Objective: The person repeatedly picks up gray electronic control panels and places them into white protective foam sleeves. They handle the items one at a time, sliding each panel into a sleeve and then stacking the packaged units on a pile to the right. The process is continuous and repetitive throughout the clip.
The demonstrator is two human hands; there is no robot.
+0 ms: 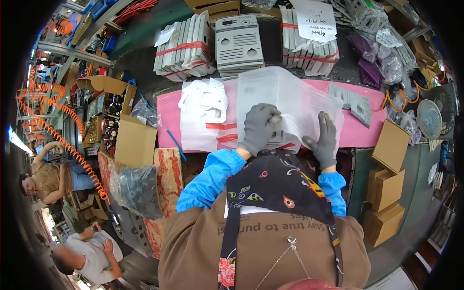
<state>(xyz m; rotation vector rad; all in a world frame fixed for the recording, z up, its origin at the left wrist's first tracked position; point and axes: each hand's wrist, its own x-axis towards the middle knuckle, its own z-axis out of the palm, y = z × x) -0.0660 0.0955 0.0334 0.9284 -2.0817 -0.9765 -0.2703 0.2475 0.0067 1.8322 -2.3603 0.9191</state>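
In a grey glove, my left hand (260, 126) has its fingers curled together on the near edge of a translucent white plastic bag (270, 79). A pale grey panel shows dimly through the bag. My right hand (325, 137), also gloved, rests at the bag's right side with fingers stretched and thumb apart. Left of the bag, a pile of white cut-out sheets (204, 99) lies on white wrapping. Red strips (223, 132) are close to my left hand. A grey panel piece (356, 105) lies on the pink mat (369, 135) to the right.
Across the far side stand a grey slotted panel (239, 43) and two red-taped bundles (184, 46) (310, 50). Cardboard boxes (386, 188) stack at right, near a small fan (429, 118). An open carton (135, 140) and bagged parts (136, 188) sit left. Two people are farther left.
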